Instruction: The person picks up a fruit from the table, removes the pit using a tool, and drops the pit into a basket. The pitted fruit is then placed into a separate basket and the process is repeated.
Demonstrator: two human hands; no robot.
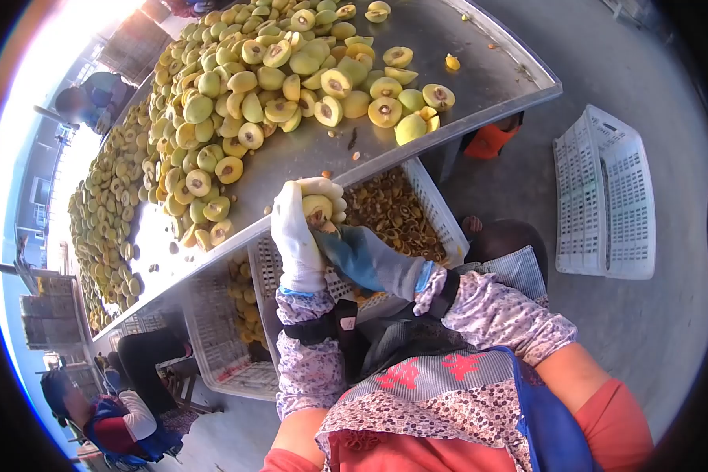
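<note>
Near the table's front edge, my left hand (293, 228), in a white glove, is closed around a halved yellow-green fruit (317, 207) that looks like an apricot or peach. My right hand (363, 256), in a blue-grey glove, presses against the fruit from below and to the right. Its fingers are curled, and whatever they hold is hidden. Behind both hands, a large heap of halved fruit (236, 102) covers much of the metal table (480, 71); several halves show brown stones. Below the edge stands a white crate (440, 204) with brown fruit stones (393, 206).
Left of my arms, another crate (212, 346) holds halved fruit. A white plastic crate (606, 197) stands on the floor at right. One person (118, 417) sits at lower left; another person (94, 98) is beyond the table. Stacked crates (51, 315) line the far left.
</note>
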